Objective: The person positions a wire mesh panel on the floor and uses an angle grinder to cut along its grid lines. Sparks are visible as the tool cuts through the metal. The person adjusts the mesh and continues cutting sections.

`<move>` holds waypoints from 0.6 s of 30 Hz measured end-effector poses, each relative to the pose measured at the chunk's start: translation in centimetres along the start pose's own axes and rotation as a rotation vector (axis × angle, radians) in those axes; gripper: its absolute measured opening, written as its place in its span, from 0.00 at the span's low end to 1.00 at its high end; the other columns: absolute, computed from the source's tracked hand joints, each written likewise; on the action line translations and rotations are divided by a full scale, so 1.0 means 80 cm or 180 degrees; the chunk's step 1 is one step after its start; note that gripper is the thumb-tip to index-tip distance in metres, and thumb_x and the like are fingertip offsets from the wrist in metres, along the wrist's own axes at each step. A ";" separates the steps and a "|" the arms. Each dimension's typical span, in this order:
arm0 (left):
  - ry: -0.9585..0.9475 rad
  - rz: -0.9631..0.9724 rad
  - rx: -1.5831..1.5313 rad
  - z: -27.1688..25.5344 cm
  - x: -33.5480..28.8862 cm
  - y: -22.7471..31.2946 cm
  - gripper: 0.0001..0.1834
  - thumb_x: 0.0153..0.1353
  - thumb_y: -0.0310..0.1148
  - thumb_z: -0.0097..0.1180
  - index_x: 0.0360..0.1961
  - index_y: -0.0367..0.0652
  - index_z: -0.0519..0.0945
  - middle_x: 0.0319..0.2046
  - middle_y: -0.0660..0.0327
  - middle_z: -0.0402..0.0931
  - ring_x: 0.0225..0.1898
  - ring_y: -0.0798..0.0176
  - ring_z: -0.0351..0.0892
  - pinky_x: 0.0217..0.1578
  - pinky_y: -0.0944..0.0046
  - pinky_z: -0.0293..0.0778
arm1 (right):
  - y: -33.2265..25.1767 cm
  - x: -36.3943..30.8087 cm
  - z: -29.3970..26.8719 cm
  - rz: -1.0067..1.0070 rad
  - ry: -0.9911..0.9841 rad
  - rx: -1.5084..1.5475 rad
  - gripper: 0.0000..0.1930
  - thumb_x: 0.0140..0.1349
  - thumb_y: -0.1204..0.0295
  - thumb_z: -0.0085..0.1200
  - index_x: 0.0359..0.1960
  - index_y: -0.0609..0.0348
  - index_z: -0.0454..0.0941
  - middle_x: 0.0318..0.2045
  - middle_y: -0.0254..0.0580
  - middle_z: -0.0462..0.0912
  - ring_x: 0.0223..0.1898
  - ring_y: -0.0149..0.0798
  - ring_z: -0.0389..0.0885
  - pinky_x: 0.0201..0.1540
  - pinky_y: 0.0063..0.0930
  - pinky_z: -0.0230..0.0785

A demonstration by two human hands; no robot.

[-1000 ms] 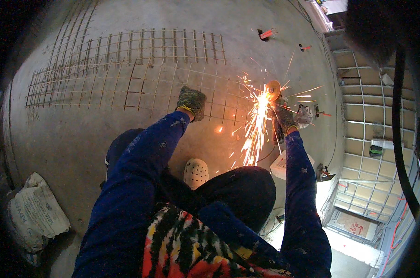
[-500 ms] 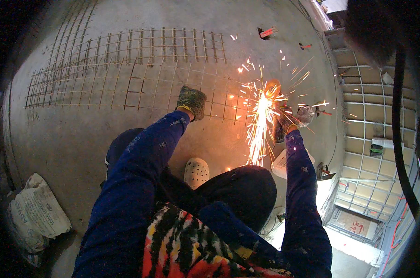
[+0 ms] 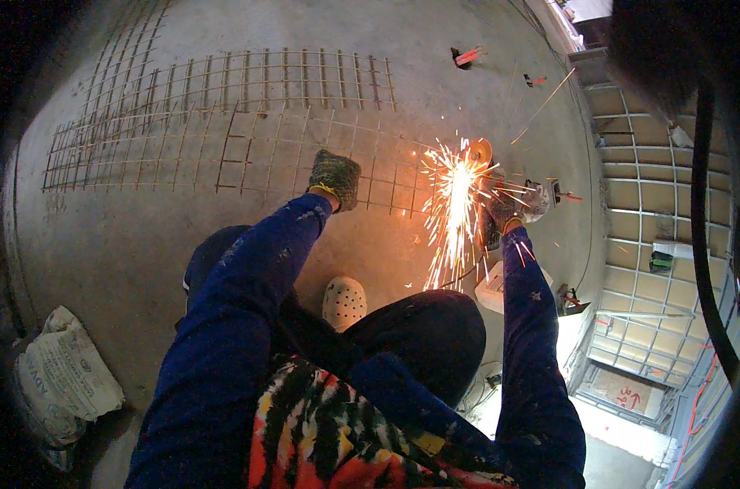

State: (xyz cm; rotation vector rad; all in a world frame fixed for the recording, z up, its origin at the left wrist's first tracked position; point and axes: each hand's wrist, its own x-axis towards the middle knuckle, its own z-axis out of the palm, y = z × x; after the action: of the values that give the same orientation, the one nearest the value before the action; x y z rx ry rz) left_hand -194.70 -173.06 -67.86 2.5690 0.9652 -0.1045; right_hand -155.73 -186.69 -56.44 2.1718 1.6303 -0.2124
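Observation:
A dark, patterned work glove covers my left hand (image 3: 335,179), which is closed on the edge of a long strip of steel wire mesh (image 3: 238,137) on the concrete floor. My right hand (image 3: 504,213), also gloved and partly hidden by glare, grips an angle grinder (image 3: 479,151). The grinder's round orange-lit disc is at the right end of the mesh. A bright fan of sparks (image 3: 458,196) sprays from there toward my right knee and hides the exact contact point.
More wire mesh (image 3: 304,77) lies beyond the strip. A white clog (image 3: 344,303) is on my foot. A white sack (image 3: 72,367) rests at lower left, and a whitish container (image 3: 492,287) stands beside my right forearm. Metal wall framing (image 3: 663,212) runs along the right.
The spark spray has changed shape, and more of the grinder's disc shows. My left hand keeps its hold on the mesh, shifted very slightly left in view.

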 end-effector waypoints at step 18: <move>0.0192 -0.0018 -0.0029 0.008 0.003 -0.001 0.26 0.35 0.48 0.70 0.40 0.54 0.84 0.39 0.58 0.84 0.43 0.51 0.83 0.44 0.45 0.70 | 0.028 0.008 0.022 -0.0042 0.0085 0.0420 0.28 0.63 0.45 0.51 0.56 0.49 0.78 0.57 0.49 0.78 0.60 0.51 0.73 0.63 0.44 0.62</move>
State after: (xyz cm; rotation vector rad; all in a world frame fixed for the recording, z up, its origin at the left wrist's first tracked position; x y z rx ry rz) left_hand -194.52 -173.12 -68.52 2.5746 0.9923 -0.0243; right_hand -153.23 -187.40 -57.74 2.2705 1.6893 -0.3040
